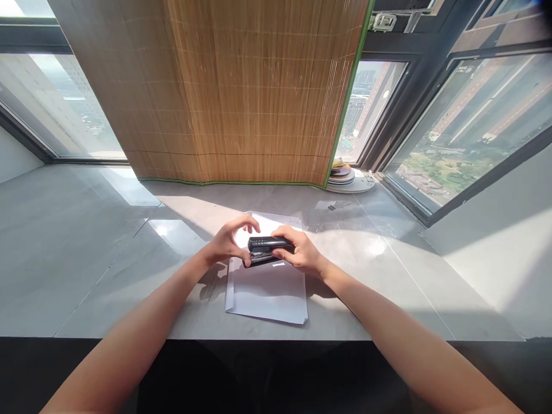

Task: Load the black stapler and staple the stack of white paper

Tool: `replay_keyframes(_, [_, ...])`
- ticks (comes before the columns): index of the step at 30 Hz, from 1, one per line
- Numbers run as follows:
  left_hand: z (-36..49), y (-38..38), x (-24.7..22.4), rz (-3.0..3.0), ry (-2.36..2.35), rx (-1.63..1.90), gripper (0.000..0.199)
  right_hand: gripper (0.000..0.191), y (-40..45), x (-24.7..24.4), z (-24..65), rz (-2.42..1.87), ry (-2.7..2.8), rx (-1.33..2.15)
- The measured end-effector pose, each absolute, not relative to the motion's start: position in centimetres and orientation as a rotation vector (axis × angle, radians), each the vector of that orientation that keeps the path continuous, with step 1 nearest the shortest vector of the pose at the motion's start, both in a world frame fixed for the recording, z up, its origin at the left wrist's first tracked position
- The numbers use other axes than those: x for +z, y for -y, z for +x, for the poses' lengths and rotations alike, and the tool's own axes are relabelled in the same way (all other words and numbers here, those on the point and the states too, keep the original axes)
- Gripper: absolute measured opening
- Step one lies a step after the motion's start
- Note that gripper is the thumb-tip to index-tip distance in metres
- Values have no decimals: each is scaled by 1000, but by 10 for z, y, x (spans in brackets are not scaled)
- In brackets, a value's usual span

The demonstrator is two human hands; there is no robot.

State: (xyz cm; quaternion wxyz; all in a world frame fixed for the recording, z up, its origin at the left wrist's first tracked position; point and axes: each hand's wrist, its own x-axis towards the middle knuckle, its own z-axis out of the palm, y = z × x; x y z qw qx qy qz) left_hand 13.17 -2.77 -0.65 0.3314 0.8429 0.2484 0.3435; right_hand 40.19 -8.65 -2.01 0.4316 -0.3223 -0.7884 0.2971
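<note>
A black stapler (268, 242) is held above the papers in my right hand (302, 251), thumb on the near side and fingers over the top. Its upper arm is raised from the base at the left end. Beside that end is my left hand (226, 240), its fingers curved and spread apart. The left thumb touches or nearly touches the stapler's base; I cannot tell which. Below lie white sheets of paper (269, 299) with a folded left edge, partly hidden by the hands and stapler.
A small dark metallic piece (332, 206), perhaps staples, lies on the grey tiled sill (388, 287) at the back right, near clear plastic. Stacked plates (342, 179) stand in the corner. A bamboo blind (259, 92) hangs to the sill, with windows (478, 121) around it.
</note>
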Motion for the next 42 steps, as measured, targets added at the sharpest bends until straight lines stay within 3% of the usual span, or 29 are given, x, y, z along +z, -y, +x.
replay_keyframes(9, [125,19,-10,2332,-738,918,74,24,79,-24,406,-898,2046,669])
replay_keyframes(13, [121,13,-12,2387,-935,1055,35,23,79,-23,404,-960,2038,719])
replay_keyframes(16, [125,11,-21,2465,-1082,1012,21,21,79,-23,401,-977,2083,769])
replay_keyframes(24, [131,6,-41,2502,-1254,615,45,56,88,-12,396,-815,2255,797])
replay_keyframes(28, [128,4,-40,2508,-1293,687,45,54,87,-14,397,-788,2251,771])
replay_keyframes(33, [125,-3,-41,2455,-1238,766,20,48,81,-22,400,-740,2260,734])
replay_keyframes(38, [126,-6,-41,2353,-1181,885,30,50,73,-20,408,-858,2135,601])
replay_keyframes(42, [125,-4,-39,2288,-1174,870,26,52,57,-18,433,-1113,1905,386])
